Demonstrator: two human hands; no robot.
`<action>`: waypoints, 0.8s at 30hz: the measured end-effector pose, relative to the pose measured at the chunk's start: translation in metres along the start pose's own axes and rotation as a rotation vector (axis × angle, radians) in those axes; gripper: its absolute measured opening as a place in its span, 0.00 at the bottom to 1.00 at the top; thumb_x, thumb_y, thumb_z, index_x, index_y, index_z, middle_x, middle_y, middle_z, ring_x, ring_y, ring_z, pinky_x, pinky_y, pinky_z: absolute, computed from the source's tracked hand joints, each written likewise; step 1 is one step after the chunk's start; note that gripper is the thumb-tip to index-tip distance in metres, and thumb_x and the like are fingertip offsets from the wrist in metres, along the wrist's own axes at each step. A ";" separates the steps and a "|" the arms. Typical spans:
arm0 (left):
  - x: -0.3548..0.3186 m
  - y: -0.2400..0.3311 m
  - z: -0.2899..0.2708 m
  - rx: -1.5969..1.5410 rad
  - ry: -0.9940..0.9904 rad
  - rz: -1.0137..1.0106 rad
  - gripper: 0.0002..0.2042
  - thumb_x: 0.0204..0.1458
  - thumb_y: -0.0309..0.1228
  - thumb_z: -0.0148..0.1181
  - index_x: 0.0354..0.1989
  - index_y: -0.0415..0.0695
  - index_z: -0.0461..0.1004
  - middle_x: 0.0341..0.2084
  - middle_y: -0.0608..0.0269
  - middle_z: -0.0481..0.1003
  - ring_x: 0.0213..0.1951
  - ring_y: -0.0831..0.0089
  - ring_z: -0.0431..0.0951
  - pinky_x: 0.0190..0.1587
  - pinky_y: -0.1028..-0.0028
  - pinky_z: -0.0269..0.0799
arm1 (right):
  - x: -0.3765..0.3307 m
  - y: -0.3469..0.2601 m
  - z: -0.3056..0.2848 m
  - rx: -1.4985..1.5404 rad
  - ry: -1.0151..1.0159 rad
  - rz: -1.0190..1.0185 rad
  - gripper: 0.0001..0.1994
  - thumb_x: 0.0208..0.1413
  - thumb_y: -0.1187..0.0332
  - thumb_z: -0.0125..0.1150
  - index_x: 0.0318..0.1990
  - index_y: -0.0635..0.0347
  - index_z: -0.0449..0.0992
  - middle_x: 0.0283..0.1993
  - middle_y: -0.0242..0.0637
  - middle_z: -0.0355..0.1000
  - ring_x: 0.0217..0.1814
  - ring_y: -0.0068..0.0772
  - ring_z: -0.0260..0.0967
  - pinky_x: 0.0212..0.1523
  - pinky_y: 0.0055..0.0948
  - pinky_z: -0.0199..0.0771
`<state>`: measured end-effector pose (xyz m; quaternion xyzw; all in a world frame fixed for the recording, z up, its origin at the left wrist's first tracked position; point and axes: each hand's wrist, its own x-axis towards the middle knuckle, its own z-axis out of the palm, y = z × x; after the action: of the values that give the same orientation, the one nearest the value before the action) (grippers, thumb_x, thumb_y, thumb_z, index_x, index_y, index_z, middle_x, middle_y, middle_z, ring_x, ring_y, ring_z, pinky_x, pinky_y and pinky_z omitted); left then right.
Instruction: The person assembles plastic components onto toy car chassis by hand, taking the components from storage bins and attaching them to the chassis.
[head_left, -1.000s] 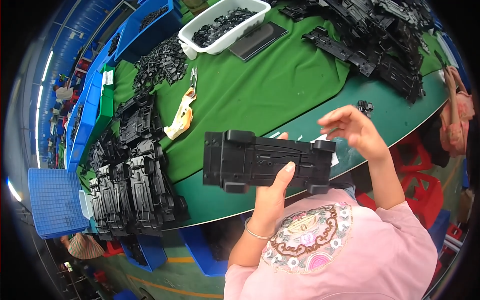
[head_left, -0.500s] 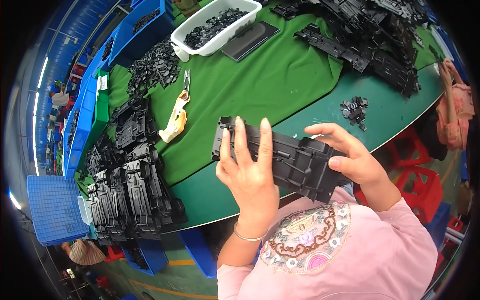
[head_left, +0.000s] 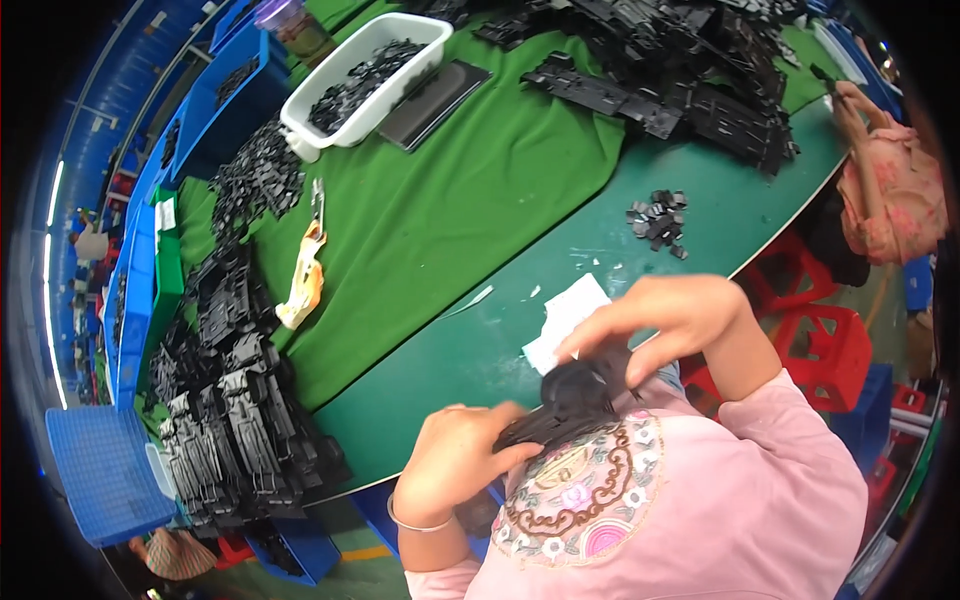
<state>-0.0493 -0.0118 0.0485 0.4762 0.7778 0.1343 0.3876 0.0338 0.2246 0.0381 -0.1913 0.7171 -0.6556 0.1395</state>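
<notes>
A long black molded plastic part [head_left: 577,396] is held low against my chest, blurred by motion and tilted. My left hand [head_left: 452,455], with a bangle at the wrist, pinches its left end between thumb and fingers. At the other end, my right hand [head_left: 682,312] grips it with thumb and bent fingers. Just beyond the part, a torn white paper [head_left: 568,318] lies on the green table. A small pile of black clips or pads [head_left: 658,220] sits farther off to the right.
Stacked black molded parts [head_left: 245,430] stand at the left edge, and a large heap [head_left: 660,75] lies at the far right. A white tub [head_left: 345,130] holds small black pieces. Pliers with wrapped handles [head_left: 303,275] rest on the green cloth. Another person [head_left: 890,190] is at the right.
Both hands have brought the black part down toward my chest and turned it. The left hand has gone from lying flat over it to pinching its end. White paper has come into view.
</notes>
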 end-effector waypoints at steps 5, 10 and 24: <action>0.007 -0.031 0.035 -1.444 0.887 -0.008 0.07 0.39 0.23 0.56 0.29 0.39 0.69 0.25 0.65 0.71 0.27 0.76 0.70 0.30 0.78 0.66 | -0.036 0.032 -0.051 -0.472 0.824 0.377 0.04 0.41 0.78 0.52 0.27 0.68 0.69 0.26 0.32 0.66 0.27 0.19 0.63 0.29 0.19 0.64; 0.024 -0.026 0.049 -1.877 0.736 0.170 0.32 0.38 0.25 0.52 0.55 0.41 0.47 0.41 0.55 0.63 0.44 0.61 0.66 0.45 0.66 0.65 | -0.024 0.049 -0.049 -0.836 0.717 0.432 0.06 0.37 0.78 0.57 0.24 0.64 0.66 0.23 0.36 0.61 0.25 0.30 0.63 0.27 0.25 0.63; 0.030 -0.019 0.053 -1.706 0.897 0.065 0.29 0.40 0.26 0.50 0.54 0.39 0.49 0.42 0.54 0.62 0.46 0.59 0.64 0.49 0.65 0.60 | -0.009 0.043 -0.025 -0.157 0.697 0.253 0.07 0.43 0.79 0.50 0.22 0.64 0.58 0.24 0.35 0.66 0.22 0.19 0.63 0.22 0.19 0.63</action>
<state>-0.0303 -0.0048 -0.0119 -0.0401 0.4807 0.8346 0.2660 0.0269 0.2536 -0.0027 0.1230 0.7874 -0.6021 -0.0480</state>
